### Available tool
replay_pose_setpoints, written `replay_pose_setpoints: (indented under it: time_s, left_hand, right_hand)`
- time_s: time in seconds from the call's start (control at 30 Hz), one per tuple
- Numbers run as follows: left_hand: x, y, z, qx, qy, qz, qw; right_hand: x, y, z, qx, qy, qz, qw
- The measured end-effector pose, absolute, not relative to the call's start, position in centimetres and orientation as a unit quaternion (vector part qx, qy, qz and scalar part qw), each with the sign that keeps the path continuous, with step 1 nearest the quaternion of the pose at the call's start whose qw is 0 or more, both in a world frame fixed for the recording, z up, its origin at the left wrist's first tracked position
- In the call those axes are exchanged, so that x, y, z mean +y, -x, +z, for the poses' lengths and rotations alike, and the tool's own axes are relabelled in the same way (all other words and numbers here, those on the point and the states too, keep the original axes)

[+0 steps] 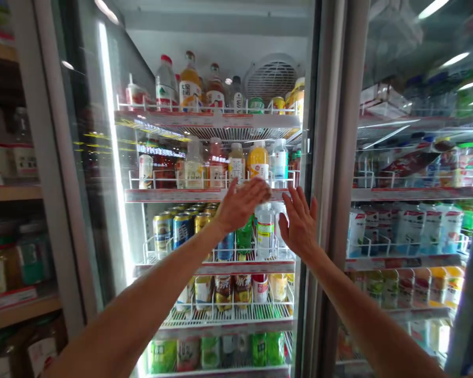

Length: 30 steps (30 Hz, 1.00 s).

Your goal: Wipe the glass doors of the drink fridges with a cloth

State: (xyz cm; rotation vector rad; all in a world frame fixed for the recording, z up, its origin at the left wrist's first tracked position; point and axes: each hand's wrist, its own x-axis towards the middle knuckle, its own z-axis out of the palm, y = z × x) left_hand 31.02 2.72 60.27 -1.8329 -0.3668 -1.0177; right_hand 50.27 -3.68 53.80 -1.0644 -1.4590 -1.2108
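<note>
My left hand (pixel 240 203) reaches forward in front of the second shelf of a drinks fridge. Its fingers lie over a small pale brown cloth (pixel 265 193), mostly hidden beneath them and blurred. My right hand (pixel 299 223) is raised with its fingers apart, near the metal door frame (pixel 333 157), and holds nothing. Reflections show on the glass door (pixel 89 136) between me and the shelves; whether the right palm touches it I cannot tell. Behind the hands stand an orange juice bottle (pixel 258 156) and a clear bottle with a green label (pixel 265 231).
Beer cans (pixel 163 231) line the third shelf, and glass bottles (pixel 189 84) stand on top. To the right, another fridge door shows milk cartons (pixel 412 226). At the left, a wooden shelf (pixel 11 193) carries jars. A bright light strip (pixel 112 131) runs down the fridge's left side.
</note>
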Motion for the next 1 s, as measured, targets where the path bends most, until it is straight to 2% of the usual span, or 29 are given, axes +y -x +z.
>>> replay_pose_setpoints:
  time_s: [0.13,0.2,0.27,0.4,0.47,0.57,0.63,0.77,0.83,0.9,1.0]
  left_hand:
    - [3.7,-27.2,62.9,-0.286,0.641,-0.596,0.389]
    - [3.7,-26.6,62.8,-0.312,0.598,-0.633,0.379]
    - [3.4,-26.7,61.4,-0.294,0.610,-0.601,0.425]
    - [3.5,-25.0,59.7,-0.227,0.690,-0.462,0.508]
    - [4.0,-22.2,60.8,-0.267,0.666,-0.487,0.498]
    - [4.8,-18.3,62.4,-0.374,0.555,-0.598,0.441]
    - [4.8,-17.7,62.1,-0.393,0.521,-0.623,0.431]
    - [4.3,-19.3,59.7,-0.252,0.653,-0.466,0.542]
    - [4.3,-18.5,59.8,-0.228,0.678,-0.422,0.558]
    - [4.7,-15.9,61.0,-0.297,0.640,-0.481,0.520]
    - [5.7,-11.0,63.3,-0.432,0.500,-0.630,0.408]
  right_hand:
    - [-2.9,-49.2,54.0,-0.597,0.425,-0.491,0.471]
    - [-2.5,-48.3,54.2,-0.598,0.418,-0.492,0.475]
    - [-2.1,-47.1,54.5,-0.602,0.407,-0.492,0.480]
    - [-1.3,-44.7,55.8,-0.613,0.381,-0.492,0.487]
    - [-1.1,-43.9,56.4,-0.615,0.371,-0.490,0.494]
    - [-0.8,-42.9,57.2,-0.617,0.362,-0.484,0.504]
    - [-0.6,-42.2,57.5,-0.618,0.354,-0.484,0.509]
    - [0.1,-40.3,58.1,-0.628,0.328,-0.487,0.510]
    - [0.6,-39.6,58.4,-0.632,0.317,-0.490,0.509]
    - [0.9,-39.1,58.6,-0.631,0.314,-0.494,0.509]
    - [1.2,-39.0,58.8,-0.626,0.320,-0.502,0.504]
